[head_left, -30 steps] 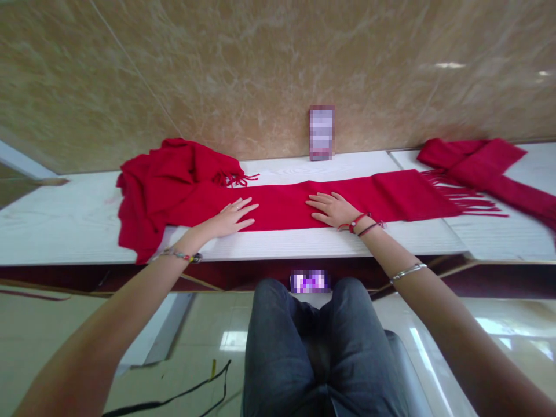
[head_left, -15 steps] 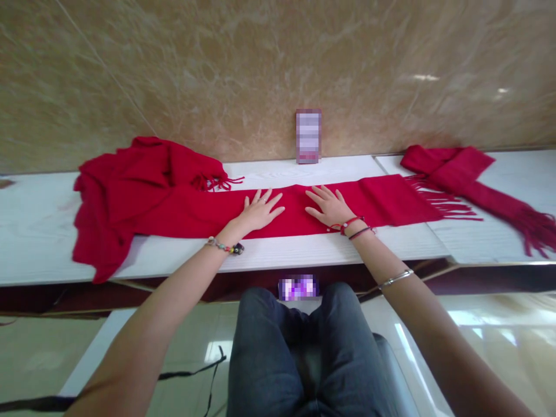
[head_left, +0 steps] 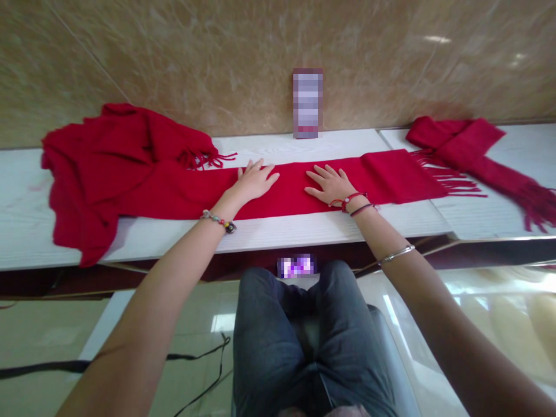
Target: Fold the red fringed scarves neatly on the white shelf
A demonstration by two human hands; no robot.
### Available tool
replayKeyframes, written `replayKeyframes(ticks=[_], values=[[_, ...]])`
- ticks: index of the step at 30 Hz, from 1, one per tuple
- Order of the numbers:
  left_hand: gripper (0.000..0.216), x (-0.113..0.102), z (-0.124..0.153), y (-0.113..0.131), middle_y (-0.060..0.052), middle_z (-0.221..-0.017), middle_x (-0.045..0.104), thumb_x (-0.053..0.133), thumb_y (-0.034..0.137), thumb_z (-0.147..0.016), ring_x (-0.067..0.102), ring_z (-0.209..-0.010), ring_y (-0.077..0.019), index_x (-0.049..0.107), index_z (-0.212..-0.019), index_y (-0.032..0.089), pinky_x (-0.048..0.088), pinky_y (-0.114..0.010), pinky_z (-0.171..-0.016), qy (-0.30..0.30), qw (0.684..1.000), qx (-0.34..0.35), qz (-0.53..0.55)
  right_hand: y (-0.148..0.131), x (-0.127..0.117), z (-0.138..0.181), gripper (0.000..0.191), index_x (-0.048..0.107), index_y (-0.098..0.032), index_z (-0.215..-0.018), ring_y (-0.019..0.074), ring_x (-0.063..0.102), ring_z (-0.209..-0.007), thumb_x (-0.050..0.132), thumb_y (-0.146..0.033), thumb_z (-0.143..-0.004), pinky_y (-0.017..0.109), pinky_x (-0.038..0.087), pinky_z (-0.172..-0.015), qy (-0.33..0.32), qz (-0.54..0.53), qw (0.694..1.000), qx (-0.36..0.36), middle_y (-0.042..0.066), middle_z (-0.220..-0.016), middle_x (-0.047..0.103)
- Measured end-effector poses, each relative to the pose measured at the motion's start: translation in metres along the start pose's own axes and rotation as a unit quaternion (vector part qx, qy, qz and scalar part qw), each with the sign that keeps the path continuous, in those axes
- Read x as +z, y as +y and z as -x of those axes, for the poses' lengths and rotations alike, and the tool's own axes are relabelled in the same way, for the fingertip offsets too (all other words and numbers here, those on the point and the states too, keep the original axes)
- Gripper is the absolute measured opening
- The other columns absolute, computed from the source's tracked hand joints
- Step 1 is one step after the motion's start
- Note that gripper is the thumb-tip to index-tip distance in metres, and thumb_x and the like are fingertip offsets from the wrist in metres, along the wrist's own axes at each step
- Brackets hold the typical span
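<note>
A red scarf (head_left: 289, 191) lies stretched along the white table, its fringed end on the right. My left hand (head_left: 255, 180) rests palm down on the scarf's middle with the fingers spread. To its right, my right hand (head_left: 330, 184) also lies flat on the cloth, fingers apart. Between the hands the fabric looks smooth. At the left the red cloth is bunched in a loose heap (head_left: 99, 156), with some fringe showing near its right side. Neither hand grips anything.
A second red scarf (head_left: 460, 142), folded and fringed, lies at the table's right. A blurred upright card or phone (head_left: 308, 104) leans at the marble wall (head_left: 195, 63). The white table (head_left: 182, 234) ends above my knees. A black strap (head_left: 47, 368) hangs at lower left.
The view has tilted, so the table and scarves sit higher in the picture. Both hands stay flat on the scarf, now slightly farther apart.
</note>
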State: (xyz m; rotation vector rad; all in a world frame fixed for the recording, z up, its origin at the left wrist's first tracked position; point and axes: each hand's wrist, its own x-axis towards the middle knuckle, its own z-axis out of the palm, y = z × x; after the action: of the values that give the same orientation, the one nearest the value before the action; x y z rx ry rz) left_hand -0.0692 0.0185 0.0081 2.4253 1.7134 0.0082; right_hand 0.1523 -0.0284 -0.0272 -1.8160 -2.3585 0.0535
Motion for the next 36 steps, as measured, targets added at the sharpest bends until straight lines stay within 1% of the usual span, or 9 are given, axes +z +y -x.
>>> replayKeyframes(ticks=[4,7,14,20,23,28,32,34,36], values=[[0.052,0.008,-0.017,0.011,-0.001,-0.158,0.009,0.027,0.043,-0.097,0.005,-0.145,-0.0294,0.029,-0.147,0.030,0.014,-0.053,-0.113,-0.010,0.992,0.121,0.016,-0.005,-0.005,0.002,0.064,0.036,-0.027,-0.145,0.0349,0.025,-0.139,0.029,-0.060,-0.091,0.061,0.023,-0.107,-0.020,0.021,0.999,0.017,0.006,-0.153,0.030],[0.051,0.011,-0.018,0.015,0.003,-0.158,0.006,0.024,0.044,-0.097,0.003,-0.145,-0.0258,0.023,-0.148,0.034,0.007,-0.053,-0.114,-0.053,0.986,0.156,-0.002,-0.008,-0.008,0.004,0.062,0.034,-0.027,-0.145,0.0333,0.024,-0.140,0.032,-0.057,-0.091,0.060,0.023,-0.108,-0.026,0.031,0.999,0.024,0.006,-0.153,0.029],[0.063,-0.001,-0.007,0.003,-0.002,-0.159,0.000,0.020,0.053,-0.095,-0.001,-0.145,-0.0226,0.012,-0.151,0.025,0.005,-0.048,-0.116,-0.098,0.994,0.041,-0.016,-0.008,-0.009,0.004,0.062,0.036,-0.025,-0.144,0.0324,0.024,-0.140,0.036,-0.056,-0.090,0.059,0.023,-0.109,-0.027,0.008,0.999,0.031,0.006,-0.153,0.030],[0.069,0.000,0.000,-0.003,-0.005,-0.158,-0.001,0.018,0.056,-0.094,-0.003,-0.145,-0.0276,0.011,-0.151,0.019,0.005,-0.052,-0.115,-0.076,0.997,-0.028,-0.008,-0.004,-0.007,0.004,0.057,0.041,-0.018,-0.141,0.0317,0.030,-0.138,0.037,-0.047,-0.092,0.058,0.026,-0.108,0.030,-0.007,0.999,0.024,0.013,-0.149,0.036],[0.068,0.003,0.000,-0.003,-0.007,-0.158,-0.001,0.018,0.056,-0.094,-0.002,-0.145,-0.0291,0.012,-0.151,0.020,0.005,-0.053,-0.115,-0.062,0.998,-0.028,-0.004,-0.008,-0.007,0.003,0.059,0.039,-0.017,-0.142,0.0308,0.028,-0.139,0.038,-0.047,-0.092,0.057,0.025,-0.109,0.054,-0.012,0.998,-0.010,0.014,-0.150,0.035],[0.068,0.007,-0.001,-0.005,-0.006,-0.158,-0.002,0.022,0.059,-0.092,-0.003,-0.144,-0.0347,0.010,-0.151,0.027,0.007,-0.062,-0.111,-0.046,0.998,-0.031,0.016,-0.015,-0.006,0.000,0.053,0.043,-0.019,-0.140,0.0305,0.029,-0.139,0.040,-0.044,-0.093,0.059,0.025,-0.109,0.002,-0.018,0.999,-0.037,0.012,-0.149,0.036],[0.068,0.003,0.003,-0.011,-0.007,-0.159,0.000,0.027,0.057,-0.092,-0.004,-0.144,-0.0352,0.013,-0.151,0.027,0.005,-0.062,-0.111,-0.050,0.998,-0.028,0.030,-0.010,-0.006,0.000,0.049,0.053,-0.013,-0.132,0.0295,0.038,-0.134,0.047,-0.038,-0.090,0.053,0.033,-0.108,0.053,-0.068,0.992,-0.089,0.016,-0.142,0.046],[0.072,-0.001,0.009,-0.018,-0.009,-0.159,0.003,0.036,0.056,-0.090,-0.003,-0.144,-0.0340,0.013,-0.151,0.025,0.007,-0.060,-0.112,-0.049,0.998,0.009,0.050,-0.010,-0.008,0.002,0.046,0.058,-0.011,-0.126,0.0264,0.045,-0.129,0.050,-0.035,-0.088,0.047,0.038,-0.106,0.082,-0.103,0.979,-0.157,0.017,-0.135,0.053],[0.078,-0.003,0.017,-0.026,-0.011,-0.157,0.011,0.048,0.054,-0.085,0.003,-0.144,-0.0318,0.017,-0.150,0.024,0.012,-0.055,-0.113,-0.037,0.992,0.089,0.077,-0.013,-0.010,0.005,0.041,0.062,-0.011,-0.120,0.0233,0.053,-0.120,0.051,-0.033,-0.088,0.042,0.043,-0.103,0.084,-0.128,0.961,-0.230,0.015,-0.126,0.060]])
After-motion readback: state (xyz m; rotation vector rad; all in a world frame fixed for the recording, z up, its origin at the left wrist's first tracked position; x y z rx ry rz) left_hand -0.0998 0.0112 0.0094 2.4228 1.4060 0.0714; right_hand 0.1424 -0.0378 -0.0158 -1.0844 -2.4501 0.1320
